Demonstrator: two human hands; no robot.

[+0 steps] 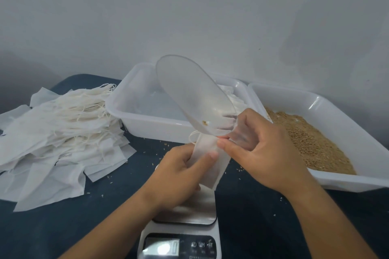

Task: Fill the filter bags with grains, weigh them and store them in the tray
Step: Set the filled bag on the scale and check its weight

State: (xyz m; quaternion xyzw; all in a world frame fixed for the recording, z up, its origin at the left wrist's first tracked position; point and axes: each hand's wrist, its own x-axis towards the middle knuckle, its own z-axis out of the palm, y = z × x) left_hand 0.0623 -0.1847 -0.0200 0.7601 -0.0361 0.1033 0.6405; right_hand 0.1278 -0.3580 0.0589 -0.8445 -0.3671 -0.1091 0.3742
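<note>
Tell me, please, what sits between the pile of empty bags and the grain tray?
In the head view, a white storage tray sits between the pile of empty bags and the grain tray.

A plain pale wall [189,6] fills the view from nine o'clock through twelve to three. Below it lies the desk [63,227], covered in dark blue.

Scale [179,237] display glare-washed and unreadable, its platform half under the left grip [181,172]; grain tray [357,124] edge-cropped.
</note>
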